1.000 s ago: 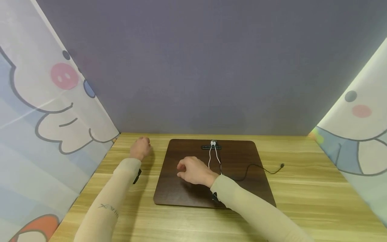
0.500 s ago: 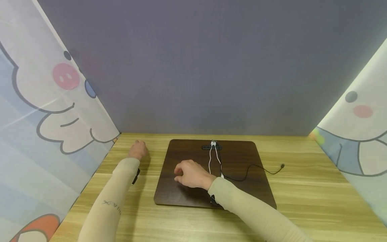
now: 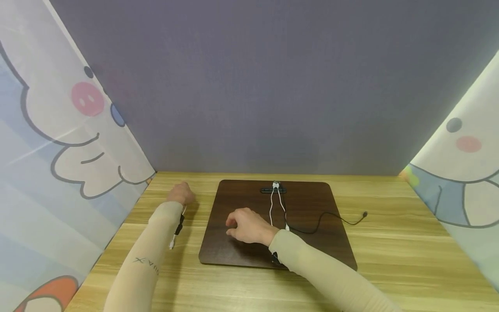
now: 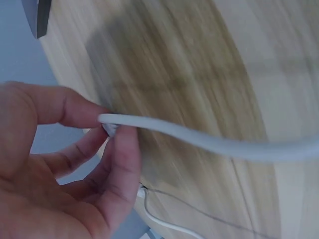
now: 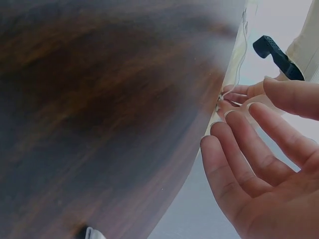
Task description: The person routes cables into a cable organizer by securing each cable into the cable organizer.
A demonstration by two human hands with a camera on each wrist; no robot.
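Left wrist view: my left hand (image 4: 57, 199) pinches 1 end of a white cord (image 4: 199, 141), likely light, bendy, best held there.

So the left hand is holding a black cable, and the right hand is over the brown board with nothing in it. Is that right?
Nearly: the cable in the left hand is white, not black, as the left wrist view shows. The right hand is over the brown board with nothing in it.
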